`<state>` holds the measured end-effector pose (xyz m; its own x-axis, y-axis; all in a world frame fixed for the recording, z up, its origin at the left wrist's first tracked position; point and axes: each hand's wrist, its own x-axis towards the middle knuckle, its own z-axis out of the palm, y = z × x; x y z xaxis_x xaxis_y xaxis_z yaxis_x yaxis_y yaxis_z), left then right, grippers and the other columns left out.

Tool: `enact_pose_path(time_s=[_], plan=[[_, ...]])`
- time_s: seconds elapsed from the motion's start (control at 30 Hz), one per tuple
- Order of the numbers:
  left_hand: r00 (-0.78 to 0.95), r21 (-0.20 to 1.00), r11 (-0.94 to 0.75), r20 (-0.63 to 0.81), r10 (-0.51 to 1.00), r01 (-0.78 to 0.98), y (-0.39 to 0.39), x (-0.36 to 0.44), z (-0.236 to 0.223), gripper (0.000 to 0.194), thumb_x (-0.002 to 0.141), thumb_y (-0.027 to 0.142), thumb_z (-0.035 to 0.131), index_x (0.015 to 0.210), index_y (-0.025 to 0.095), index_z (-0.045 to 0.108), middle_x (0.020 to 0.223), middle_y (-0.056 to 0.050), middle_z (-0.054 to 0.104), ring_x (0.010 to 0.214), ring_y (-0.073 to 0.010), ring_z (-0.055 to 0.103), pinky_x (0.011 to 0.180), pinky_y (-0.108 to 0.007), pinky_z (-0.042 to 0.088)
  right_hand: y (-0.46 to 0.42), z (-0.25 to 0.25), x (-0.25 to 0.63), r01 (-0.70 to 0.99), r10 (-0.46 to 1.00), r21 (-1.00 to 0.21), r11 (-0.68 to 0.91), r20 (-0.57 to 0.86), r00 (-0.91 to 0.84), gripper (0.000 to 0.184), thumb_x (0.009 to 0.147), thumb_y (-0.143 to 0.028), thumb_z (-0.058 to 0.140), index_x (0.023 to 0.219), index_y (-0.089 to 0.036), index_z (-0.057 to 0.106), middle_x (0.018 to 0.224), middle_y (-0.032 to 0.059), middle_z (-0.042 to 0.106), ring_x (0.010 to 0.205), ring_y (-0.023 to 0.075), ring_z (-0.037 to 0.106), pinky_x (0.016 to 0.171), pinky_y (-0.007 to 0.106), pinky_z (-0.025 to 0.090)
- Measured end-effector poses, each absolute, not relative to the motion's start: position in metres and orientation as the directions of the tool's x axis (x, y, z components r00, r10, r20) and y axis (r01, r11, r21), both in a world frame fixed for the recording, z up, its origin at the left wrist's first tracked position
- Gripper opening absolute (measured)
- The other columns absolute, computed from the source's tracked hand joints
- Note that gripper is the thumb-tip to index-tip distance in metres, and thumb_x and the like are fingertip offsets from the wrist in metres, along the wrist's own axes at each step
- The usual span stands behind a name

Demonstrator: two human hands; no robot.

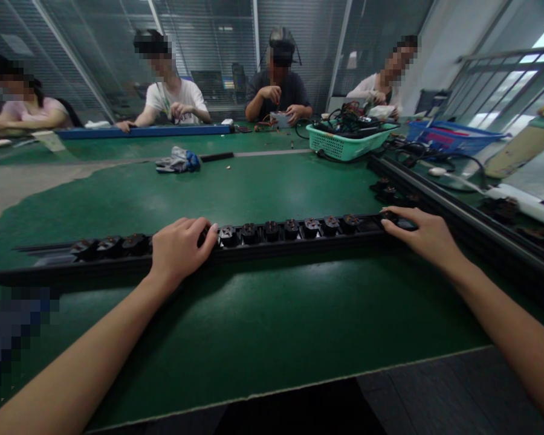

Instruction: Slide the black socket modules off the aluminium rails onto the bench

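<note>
A long black channel (272, 246) lies across the green table, holding a row of round black socket modules (291, 229) with metal parts on their upper sides. My left hand (179, 249) is closed over the channel left of its middle, thumb and fingers wrapped around it and hiding part of the row. At the channel's right end, my right hand (419, 228) has its thumb and index finger on either side of a dark socket module, which they partly hide. More black modules (387, 190) lie just beyond that hand.
Another long black channel (462, 220) runs along the right side. Farther back are a turquoise basket (344, 144) of cables, a blue basket (453, 138) and a grey-blue glove (179, 161). Several people sit across the table, one handling a small grey box (280, 119). A blue bar (145, 131) lies before them.
</note>
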<state>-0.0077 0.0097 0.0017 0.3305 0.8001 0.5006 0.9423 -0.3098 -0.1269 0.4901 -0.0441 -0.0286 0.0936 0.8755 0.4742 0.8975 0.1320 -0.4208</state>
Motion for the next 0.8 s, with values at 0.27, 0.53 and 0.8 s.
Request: enact_pose_path(time_s=[0.27, 0.53, 0.8], plan=[[0.329, -0.128, -0.306, 0.490, 0.808, 0.943, 0.0102, -0.0081, 0.0017, 0.050, 0.103, 0.051, 0.032, 0.094, 0.020, 0.071, 0.090, -0.010, 0.074, 0.087, -0.0257, 0.066, 0.066, -0.034, 0.037, -0.0426, -0.0290, 0.4918, 0.886, 0.868, -0.445, 0.126, 0.482, 0.118, 0.037, 0.085, -0.051, 0.066, 0.113, -0.029, 0.077, 0.122, 0.0052, 0.075, 0.122, 0.0332, 0.066, 0.113, 0.054, 0.044], [0.327, -0.123, -0.307, 0.488, 0.809, 0.944, 0.0098, -0.0085, 0.0015, 0.050, 0.103, 0.051, 0.032, 0.094, 0.020, 0.071, 0.090, -0.010, 0.073, 0.086, -0.0257, 0.066, 0.065, -0.034, 0.037, -0.0425, -0.0279, 0.4927, 0.898, 0.847, -0.435, 0.066, 0.500, 0.180, 0.044, 0.082, -0.051, 0.064, 0.112, -0.022, 0.079, 0.117, 0.0098, 0.078, 0.120, 0.0382, 0.067, 0.118, 0.058, 0.035], [0.331, -0.132, -0.307, 0.498, 0.801, 0.943, 0.0106, -0.0089, 0.0011, 0.050, 0.102, 0.051, 0.032, 0.093, 0.021, 0.071, 0.089, -0.010, 0.074, 0.084, -0.0249, 0.066, 0.064, -0.034, 0.038, -0.0458, -0.0265, 0.4951, 0.893, 0.871, -0.446, 0.063, 0.462, 0.169, 0.050, 0.084, -0.055, 0.062, 0.117, -0.021, 0.077, 0.125, 0.0112, 0.074, 0.126, 0.0372, 0.064, 0.119, 0.053, 0.036]])
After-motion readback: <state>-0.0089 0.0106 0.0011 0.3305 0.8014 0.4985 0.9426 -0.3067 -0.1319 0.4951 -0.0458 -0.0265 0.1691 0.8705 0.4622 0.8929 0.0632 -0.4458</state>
